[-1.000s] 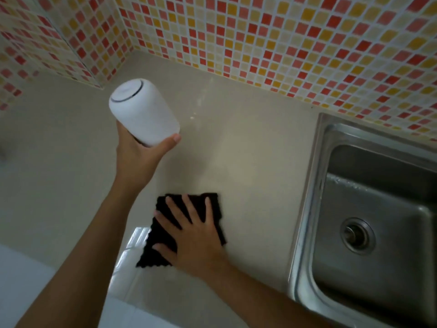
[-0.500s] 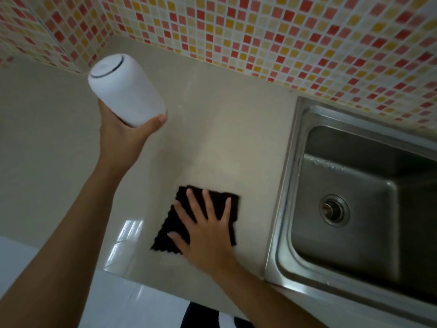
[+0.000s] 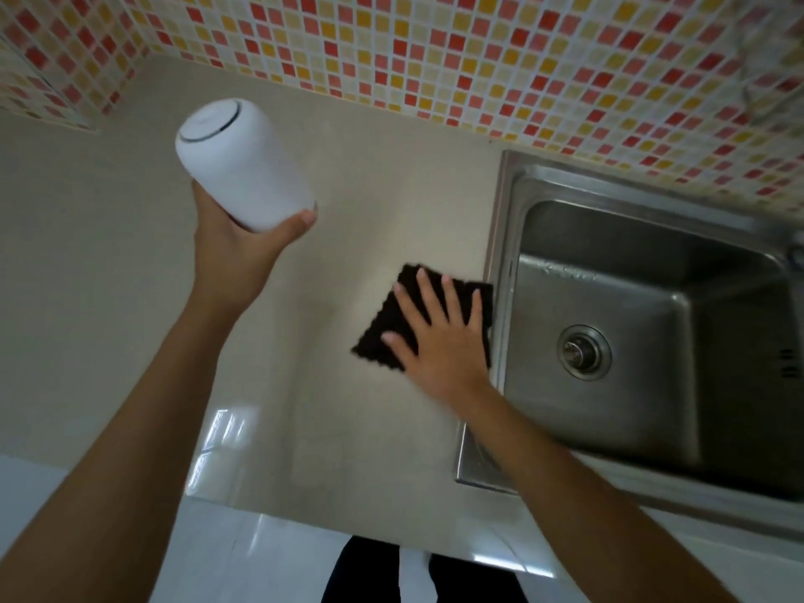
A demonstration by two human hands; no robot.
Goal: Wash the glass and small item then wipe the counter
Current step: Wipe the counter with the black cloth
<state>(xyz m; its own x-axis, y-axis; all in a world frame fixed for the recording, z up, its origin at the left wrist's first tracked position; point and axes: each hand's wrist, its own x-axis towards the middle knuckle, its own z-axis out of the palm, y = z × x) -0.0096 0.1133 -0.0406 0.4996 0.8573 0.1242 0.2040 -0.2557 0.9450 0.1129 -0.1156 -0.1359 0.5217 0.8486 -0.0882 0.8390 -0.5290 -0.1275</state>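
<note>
Beside the sink (image 3: 504, 237) rim, the right hand (image 3: 443, 341) presses flat on the cloth (image 3: 383, 337); left hand (image 3: 235, 254) grips the white container (image 3: 243, 167).

Dim, soft indoor light; window glare on the glossy desk (image 3: 226, 433) edge; slight motion blur, wide-angle bending at edges.

One head-worn view, looking steeply down from above the counter (image 3: 370, 202). It faces the tiled wall (image 3: 478, 58), close over both forearms, sink (image 3: 652, 298) at right.
</note>
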